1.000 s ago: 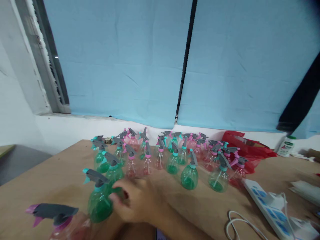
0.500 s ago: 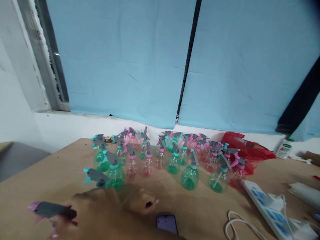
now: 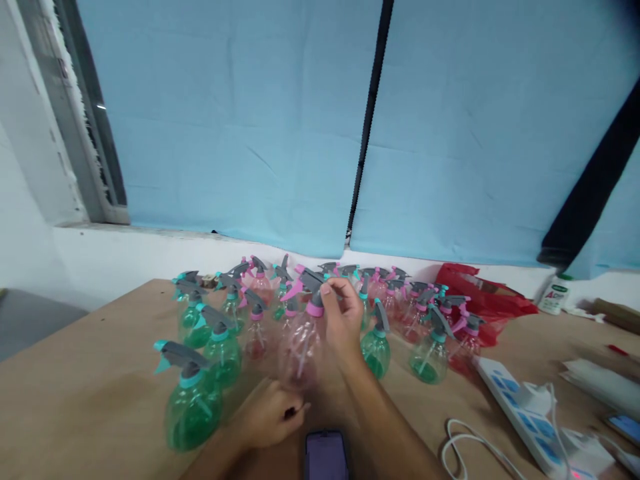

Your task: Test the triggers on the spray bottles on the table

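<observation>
In the middle of the head view, my right hand (image 3: 344, 313) is closed around the grey sprayer head of a clear pink spray bottle (image 3: 304, 350), which has a pink collar and nozzle. The bottle is roughly upright in front of the rows; I cannot tell whether its base touches the table. Lower left of it, my left hand (image 3: 270, 413) rests curled in a loose fist, with no object showing in it. Closest to that hand stands a green spray bottle (image 3: 193, 417) with a turquoise nozzle. A phone (image 3: 326, 457) lies between my forearms.
Several green and pink spray bottles stand in rows behind, including a green one (image 3: 375, 353) right of my right hand. A red plastic bag (image 3: 493, 300), a white bottle (image 3: 556, 295), a power strip (image 3: 515, 410) and a white cable (image 3: 467, 430) occupy the table's right side.
My right hand has carried the pink spray bottle from the lower left, across my left hand, to the middle beside the rows. My left hand has stayed nearly in place.
</observation>
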Demonstrator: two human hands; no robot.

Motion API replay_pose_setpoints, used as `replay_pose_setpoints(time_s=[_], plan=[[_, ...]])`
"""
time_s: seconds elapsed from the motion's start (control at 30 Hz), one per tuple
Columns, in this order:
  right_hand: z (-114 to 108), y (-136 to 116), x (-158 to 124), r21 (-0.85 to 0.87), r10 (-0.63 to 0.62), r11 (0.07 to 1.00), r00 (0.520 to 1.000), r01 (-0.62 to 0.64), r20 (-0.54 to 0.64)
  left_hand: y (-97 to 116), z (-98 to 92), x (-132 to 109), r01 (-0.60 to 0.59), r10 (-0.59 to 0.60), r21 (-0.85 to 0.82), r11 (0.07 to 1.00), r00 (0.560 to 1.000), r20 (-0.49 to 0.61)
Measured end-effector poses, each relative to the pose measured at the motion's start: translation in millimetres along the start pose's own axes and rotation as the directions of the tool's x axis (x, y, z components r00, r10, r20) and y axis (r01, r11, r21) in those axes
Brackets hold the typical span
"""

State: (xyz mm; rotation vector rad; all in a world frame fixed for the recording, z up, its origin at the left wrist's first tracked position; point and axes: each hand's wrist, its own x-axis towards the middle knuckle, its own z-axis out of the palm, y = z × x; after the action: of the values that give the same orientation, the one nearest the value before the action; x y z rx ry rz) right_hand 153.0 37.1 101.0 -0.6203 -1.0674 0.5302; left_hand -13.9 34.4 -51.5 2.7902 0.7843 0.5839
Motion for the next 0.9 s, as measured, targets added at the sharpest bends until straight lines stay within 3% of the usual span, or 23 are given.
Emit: replay_pose_setpoints(time_s=[0.1, 0.3, 0.63, 0.77, 0.9], plan=[[-25, 30, 11, -0.111, -0.028, 0.993, 1.000, 0.027, -0.006, 5, -10.4, 3, -0.004, 0.003, 0.051, 0.999, 1.000, 0.017], [-57, 88, -6, -0.148, 0.104, 0.984, 0.995, -0.101, 0.009, 5, -9.1, 4, 0.006, -0.008, 0.063, 0.998, 1.000, 0.025], [-77, 121, -17, -0.216, 0.172, 0.967, 0.970, -0.133, 0.174, 3, -8.4, 3, 0.003, -0.003, 0.066, 0.998, 1.000, -0.011], [-83, 123, -10, -0.194, 0.269, 0.957, 0.909, -0.216, 0.317, 4, -8.8, 3, -0.009, 0.009, 0.051, 0.999, 1.000, 0.003], [-82, 112, -7, -0.136, 0.354, 0.934, 0.815, -0.329, 0.458, 2, -6.0, 3, -0.018, 0.019, 0.055, 0.998, 1.000, -0.007]])
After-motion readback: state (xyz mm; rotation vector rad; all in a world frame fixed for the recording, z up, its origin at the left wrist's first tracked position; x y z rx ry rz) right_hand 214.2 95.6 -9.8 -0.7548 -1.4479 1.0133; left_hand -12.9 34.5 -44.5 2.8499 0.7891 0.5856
